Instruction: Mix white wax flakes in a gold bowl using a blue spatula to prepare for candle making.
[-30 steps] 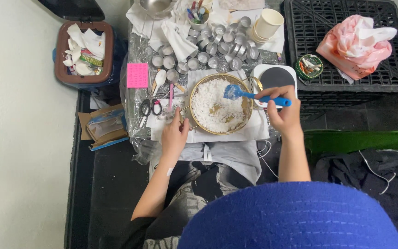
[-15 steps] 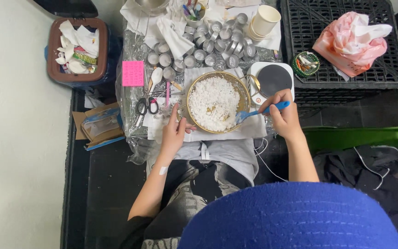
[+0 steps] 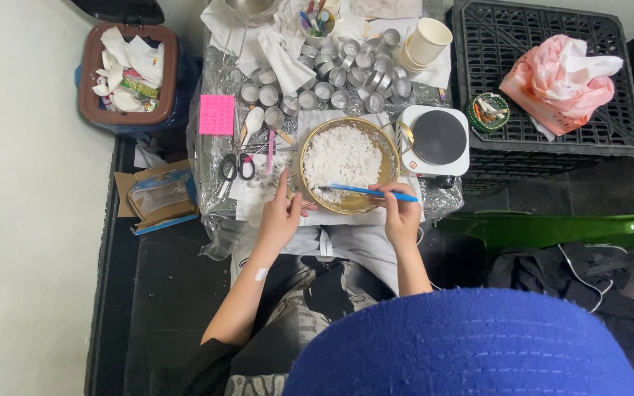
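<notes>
A round golden bowl point(image 3: 387, 143) full of white flakes stands on the foil-covered table point(image 3: 214, 183) in front of me. My right hand point(image 3: 399, 211) grips a blue spatula point(image 3: 365, 191) by its handle, the blade lying across the near part of the bowl. My left hand point(image 3: 282, 213) rests at the bowl's near left rim, fingers against it. The blue brim of my hat fills the bottom of the view.
Several small metal tins point(image 3: 346, 73) crowd the table's far side, with paper cups point(image 3: 427, 42), scissors point(image 3: 236, 167) and a pink note point(image 3: 216, 114). A white hotplate point(image 3: 438, 139) sits right of the bowl. A black crate point(image 3: 537, 132) holds pink cloth. A bin point(image 3: 128, 73) stands left.
My right hand has drawn the spatula from the bowl's right rim down and left across its near side. My left hand stays at the bowl's left edge.
</notes>
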